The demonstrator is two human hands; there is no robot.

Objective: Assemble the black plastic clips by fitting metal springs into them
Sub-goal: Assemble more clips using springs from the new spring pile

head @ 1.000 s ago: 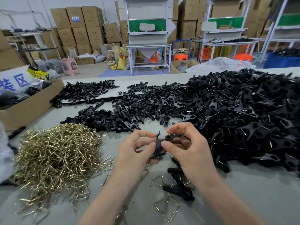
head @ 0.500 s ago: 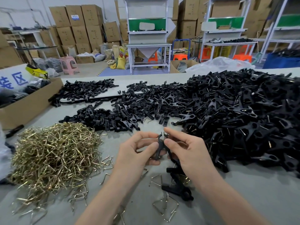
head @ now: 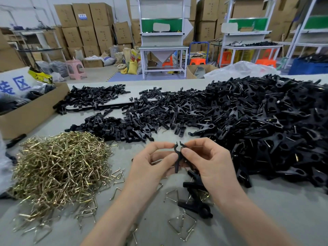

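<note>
Both hands hold one black plastic clip (head: 178, 155) upright above the grey table, its two halves pressed together with the jaws on top. My left hand (head: 152, 167) pinches its left side between thumb and forefinger; my right hand (head: 209, 164) pinches the right side. A heap of brass-coloured metal springs (head: 58, 167) lies to the left. Loose springs (head: 182, 224) and a few black clips (head: 195, 203) lie on the table under my wrists.
A huge pile of black clips (head: 266, 125) covers the right half of the table. Smaller piles of clip halves (head: 113, 128) sit behind my hands and on a white board (head: 94, 97). A cardboard box (head: 30, 110) stands at the left edge.
The two clip halves were turned from a tilted, crossed pose to upright and closed together. Both hands rose slightly and drew closer around the clip.
</note>
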